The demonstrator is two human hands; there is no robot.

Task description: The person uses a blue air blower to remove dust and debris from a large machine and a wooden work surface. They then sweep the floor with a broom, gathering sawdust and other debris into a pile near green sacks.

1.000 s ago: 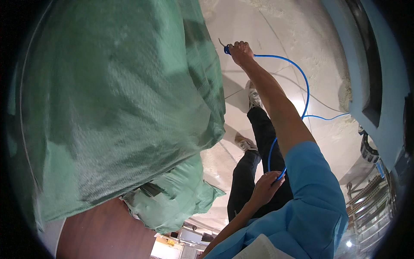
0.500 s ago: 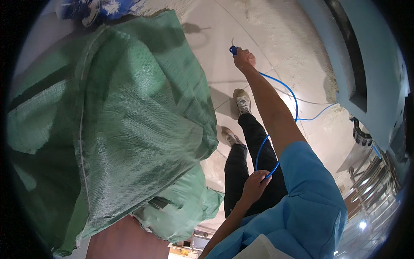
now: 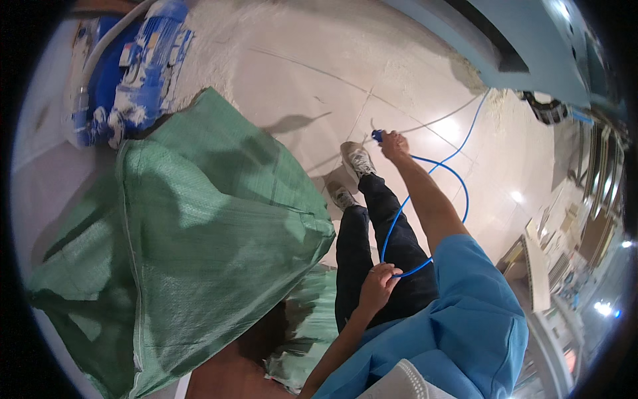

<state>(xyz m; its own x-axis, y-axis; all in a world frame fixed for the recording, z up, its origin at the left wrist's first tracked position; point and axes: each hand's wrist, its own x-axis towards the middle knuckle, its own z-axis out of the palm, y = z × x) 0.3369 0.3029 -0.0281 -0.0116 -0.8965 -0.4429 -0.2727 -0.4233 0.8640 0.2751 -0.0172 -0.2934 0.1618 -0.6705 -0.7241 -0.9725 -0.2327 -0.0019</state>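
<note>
My right hand (image 3: 396, 143) is stretched out over the floor, its fingers wrapped round a small blue air blow gun (image 3: 377, 135) with a thin bent nozzle. From the gun a blue air hose (image 3: 466, 199) loops round past my right forearm. Lower down, in front of my dark trousers, my left hand (image 3: 379, 284) pinches a bend of that same hose. To the left of both hands spreads a large green woven sack (image 3: 219, 233); neither hand touches it.
A blue motor (image 3: 149, 66), dusted with pale powder, stands at the far left. Powder lies on the tiled floor (image 3: 299, 73). A grey-blue machine body (image 3: 458, 40) curves across the upper right. More green sacking (image 3: 309, 326) sits beside my legs, and flat boards (image 3: 531, 266) lean at the right.
My view has turned, bringing the blue motor and more floor into sight. The blow gun appears lower and slightly further right, and the hose loop is wider. Both hands keep their holds.
</note>
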